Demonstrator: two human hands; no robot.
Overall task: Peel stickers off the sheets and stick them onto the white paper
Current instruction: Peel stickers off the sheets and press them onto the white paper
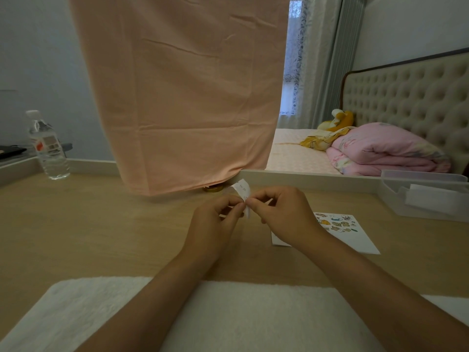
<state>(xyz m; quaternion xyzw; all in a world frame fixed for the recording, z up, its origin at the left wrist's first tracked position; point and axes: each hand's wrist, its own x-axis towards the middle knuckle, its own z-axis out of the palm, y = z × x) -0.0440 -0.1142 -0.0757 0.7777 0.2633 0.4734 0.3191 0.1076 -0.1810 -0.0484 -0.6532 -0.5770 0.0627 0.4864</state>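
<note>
Two hands meet in mid-air over the table, just above the middle of the view. The left hand and the right hand each have their fingers curled in narrow, thumb and forefinger pinching the lower end of a small sticker sheet. Its free end rises toward twelve o'clock and bends over under its own weight, so I judge it feather-light, thin and limp, with no stiffness to push against. The fingertips of both hands nearly touch at the pinch; whether a sticker has already lifted from the backing there is too small to tell. Such a piece should be held close to the peel line, with one hand keeping the backing flat and the other catching a sticker's edge with a nail. A pull from far off would only curl or tear it, and the gummed side is likely to cling to skin. The white paper lies flat on the table at about four o'clock from the hands, partly under the right wrist. A cluster of stickers is on its far half, and its near half is bare. A water bottle stands at ten o'clock, and a clear plastic box sits at three.
</note>
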